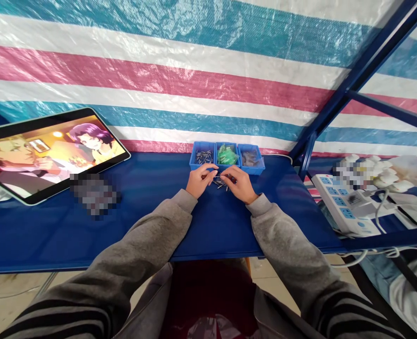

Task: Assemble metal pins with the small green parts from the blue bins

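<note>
- Striped plastic sheet (201,77) hangs at the back, w/ blue, white & pink bands; blue table (141,226) sits in front of it.
- L hand (198,181): reaches fwd over the table, palm turned in, fingers bent, thumb & pointer close together.
- R hand (242,183): same kind of pose, facing the L one, fingers curled down, tips near the L tips. Both arms go out in grey sleeves (286,230) w/ black stripes up high.
- Grip: both look like a pinch, w/ a thin bit maybe btwn the tips. Too small to see, so can't say for sure what either one has.
- Metal pcs (223,184) lie in a small pile on the table, under & btwn the hands, just in front of the bins.
- Three blue bins in a row, side by side: L bin (195,166) has more thin metal pcs, mid bin (219,147) has green stuff, R bin (256,170) has greyish stuff.
- Writing: marks on the white power strip (339,202), far R, are too tiny to read.
- Tablet (53,155), far L, leans back & shows a cartoon w/ 2 ppl. Blurred-out thing (96,195) is by its edge.
</note>
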The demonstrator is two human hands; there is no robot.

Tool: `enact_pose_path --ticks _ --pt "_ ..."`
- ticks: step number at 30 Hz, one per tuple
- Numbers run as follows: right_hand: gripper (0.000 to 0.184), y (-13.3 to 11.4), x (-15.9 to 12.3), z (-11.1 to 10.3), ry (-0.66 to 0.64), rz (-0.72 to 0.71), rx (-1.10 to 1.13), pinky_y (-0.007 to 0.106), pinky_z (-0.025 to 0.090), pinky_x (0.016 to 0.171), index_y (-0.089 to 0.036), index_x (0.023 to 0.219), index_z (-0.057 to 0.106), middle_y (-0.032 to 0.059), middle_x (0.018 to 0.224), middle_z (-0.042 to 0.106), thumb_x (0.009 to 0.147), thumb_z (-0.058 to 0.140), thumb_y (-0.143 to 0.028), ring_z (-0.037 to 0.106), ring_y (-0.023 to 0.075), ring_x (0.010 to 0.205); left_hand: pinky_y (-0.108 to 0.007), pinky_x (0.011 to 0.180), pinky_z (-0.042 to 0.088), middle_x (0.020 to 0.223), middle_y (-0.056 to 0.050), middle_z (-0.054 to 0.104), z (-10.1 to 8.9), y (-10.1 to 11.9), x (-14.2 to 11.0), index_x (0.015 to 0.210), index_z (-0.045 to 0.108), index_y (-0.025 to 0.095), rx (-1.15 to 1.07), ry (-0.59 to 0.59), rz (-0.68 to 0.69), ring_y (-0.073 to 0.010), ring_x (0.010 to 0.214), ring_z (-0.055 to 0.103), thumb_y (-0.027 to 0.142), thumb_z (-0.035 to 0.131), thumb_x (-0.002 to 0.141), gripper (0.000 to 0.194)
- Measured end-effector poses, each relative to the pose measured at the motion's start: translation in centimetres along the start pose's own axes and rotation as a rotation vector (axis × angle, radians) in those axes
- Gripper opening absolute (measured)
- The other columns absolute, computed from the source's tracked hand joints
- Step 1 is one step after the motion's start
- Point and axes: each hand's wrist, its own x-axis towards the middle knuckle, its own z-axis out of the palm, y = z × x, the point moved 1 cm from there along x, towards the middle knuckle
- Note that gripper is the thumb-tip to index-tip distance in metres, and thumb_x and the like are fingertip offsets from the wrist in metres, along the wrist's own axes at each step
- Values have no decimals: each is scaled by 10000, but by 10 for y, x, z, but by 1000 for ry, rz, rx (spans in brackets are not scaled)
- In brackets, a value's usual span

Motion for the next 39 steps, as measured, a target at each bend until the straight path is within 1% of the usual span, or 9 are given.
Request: enact_pose_path --ticks 5,8,14,17,21,24,26,33,39 --pt "409 4 0 1 22 18 -58 294 443 660 -200 786 608 49 737 598 965 417 -514 541 166 665 -190 422 399 553 22 584 1 2 0 988 666 145 -85 2 -52 -68 414 452 453 639 843 341" --pt "429 5 0 0 66 29 -79 297 434 681 -201 743 576 43 702 589 978 385 -505 540 167 661 -199 426 445 627 -24 645 2 -1 1 882 689 128 -121 14 -69 -87 456 524 467 704 777 355" --pt "480 4 1 0 82 83 -88 297 427 666 -209 676 544 33 639 579 976 358 -535 534 163 621 -216 437 483 611 -33 664 5 -5 -1 791 714 127 -40 -1 -4 -107 464 563 466 699 787 339" --pt "513 3 0 -1 90 115 -76 292 420 642 -207 659 557 29 608 574 979 340 -545 540 159 602 -250 533 535 714 -54 714 1 1 -1 813 725 145 116 114 143 -134 549 624 444 645 851 312" --pt "524 1 0 -3 126 147 -62 291 411 618 -197 689 594 30 592 570 979 336 -549 558 167 600 -343 852 535 917 -89 739 -12 7 10 920 730 166 440 324 334 -194 853 678 350 532 948 271" --pt "533 2 0 -4 128 158 -71 293 411 610 -193 695 604 30 582 569 969 341 -567 558 170 588 -410 980 461 1100 -111 706 -21 2 22 1061 701 169 667 244 379 -242 1074 620 332 464 976 299" --pt "545 3 0 -4 125 154 -88 294 408 605 -192 682 601 31 582 574 966 338 -575 548 167 574 -427 982 441 1191 -128 665 -25 -4 24 1121 676 165 778 195 373 -265 1139 579 326 452 977 311" --pt "520 8 1 -3 138 117 -157 290 388 591 -199 663 588 33 604 585 962 364 -559 520 157 555 -324 876 479 934 -78 688 -17 -16 9 950 705 178 824 -223 478 -194 899 617 303 462 971 274" --pt "510 8 1 -2 124 119 -143 294 378 585 -194 670 594 34 605 587 962 375 -551 515 155 547 -315 827 478 918 -77 682 -15 -23 9 928 710 170 878 -362 457 -206 882 602 326 572 909 210"
